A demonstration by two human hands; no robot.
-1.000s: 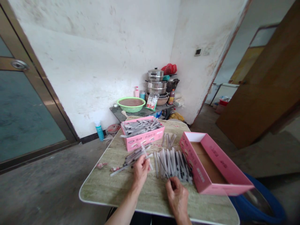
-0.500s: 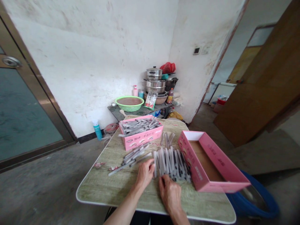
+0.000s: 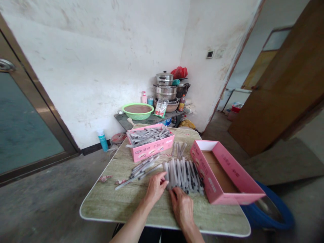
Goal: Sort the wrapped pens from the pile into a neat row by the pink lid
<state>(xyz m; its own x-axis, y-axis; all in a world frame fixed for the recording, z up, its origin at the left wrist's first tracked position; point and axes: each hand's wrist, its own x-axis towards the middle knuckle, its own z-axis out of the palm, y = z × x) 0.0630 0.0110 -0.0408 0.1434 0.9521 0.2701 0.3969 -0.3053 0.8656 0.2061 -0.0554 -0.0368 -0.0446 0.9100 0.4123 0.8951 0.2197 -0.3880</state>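
Note:
My left hand (image 3: 156,187) rests on the table (image 3: 121,202) with its fingertips pinching the near left end of a row of pens (image 3: 183,172) laid side by side. My right hand (image 3: 181,206) lies just right of it, fingers curled against the near ends of the same row. A loose pile of pens (image 3: 143,167) lies left of the row. Beyond it stands a pink box full of pens (image 3: 151,141). An empty pink box (image 3: 227,175) sits open at the right of the row.
A blue tub (image 3: 275,212) stands on the floor under the table's right corner. Behind the table a low slab holds a green basin (image 3: 138,111), stacked metal pots (image 3: 165,88) and bottles. A wooden door (image 3: 283,87) stands open at the right; a glass door (image 3: 22,128) is at the left.
My left hand has left the loose pile and moved right to the row's left end. My right hand has moved left and forward to the row's near ends. The view drifted slightly.

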